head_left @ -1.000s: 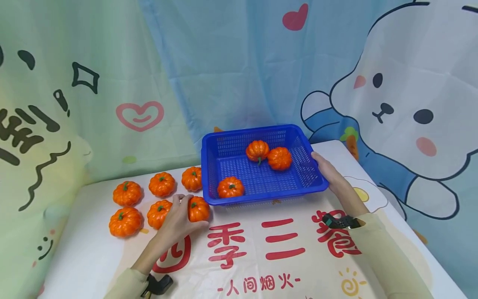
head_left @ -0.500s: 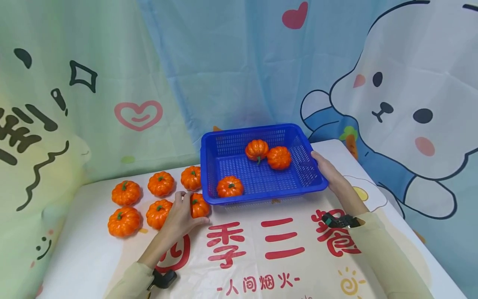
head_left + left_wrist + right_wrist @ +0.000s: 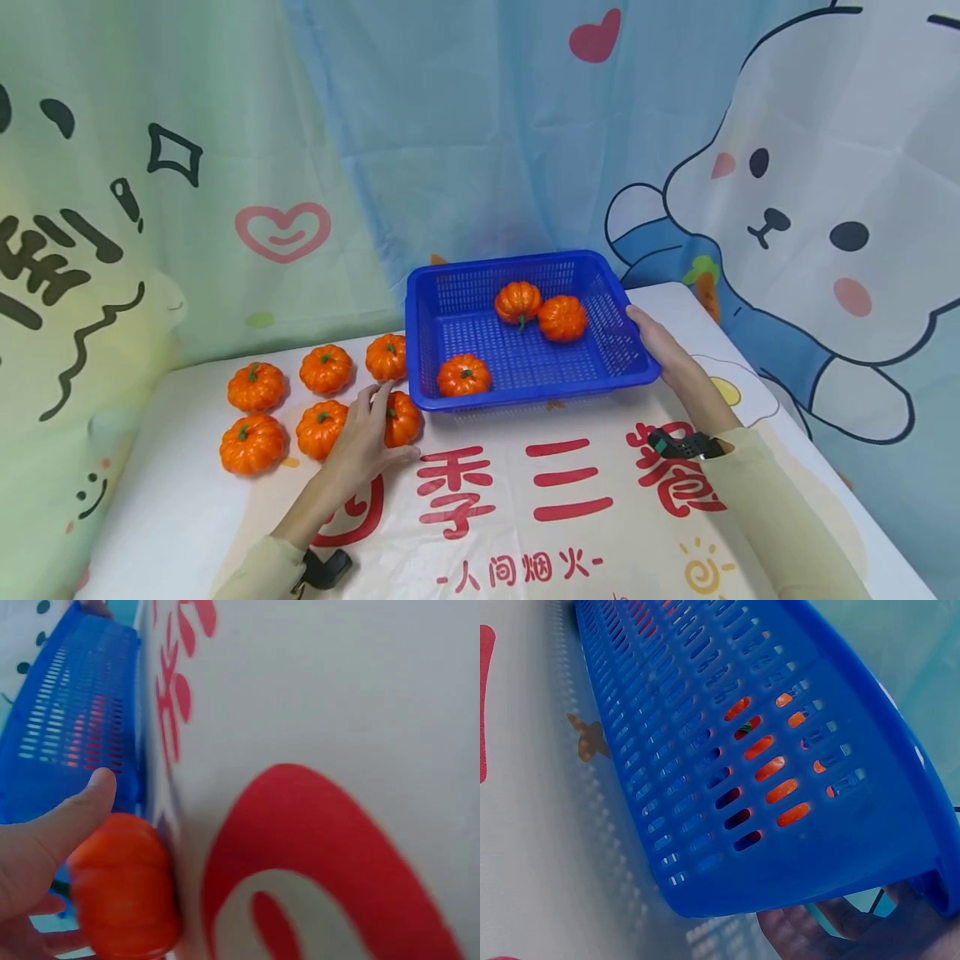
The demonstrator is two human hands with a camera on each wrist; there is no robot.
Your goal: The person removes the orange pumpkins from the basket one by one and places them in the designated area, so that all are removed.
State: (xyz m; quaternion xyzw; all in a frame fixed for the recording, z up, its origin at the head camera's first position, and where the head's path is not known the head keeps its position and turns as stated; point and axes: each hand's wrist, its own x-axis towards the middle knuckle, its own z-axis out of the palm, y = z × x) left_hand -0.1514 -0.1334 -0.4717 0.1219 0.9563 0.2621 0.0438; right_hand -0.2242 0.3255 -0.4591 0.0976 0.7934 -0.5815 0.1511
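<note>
My left hand (image 3: 365, 437) is around the left side of an orange mini pumpkin (image 3: 403, 419) beside the basket's near left corner. In the left wrist view, the thumb (image 3: 84, 806) stretches out straight past that pumpkin (image 3: 124, 889), and the other fingertips lie on its stem side. My right hand (image 3: 660, 340) grips the right end of the blue plastic basket (image 3: 525, 395); in the right wrist view its fingers (image 3: 802, 930) curl under the rim. Three pumpkins are inside: two touching at the back (image 3: 517, 302) and one (image 3: 463, 376) at the front left.
Several more pumpkins stand in two rows left of the basket, among them one (image 3: 320, 430) right next to my left hand and one (image 3: 386, 357) by the basket's left wall. A printed cloth (image 3: 525, 517) covers the table. A patterned curtain (image 3: 465, 150) hangs behind.
The pumpkin at my left hand has shifted slightly right, toward the basket. The left fingers look more spread than half a second ago. My right hand and the basket have stayed put.
</note>
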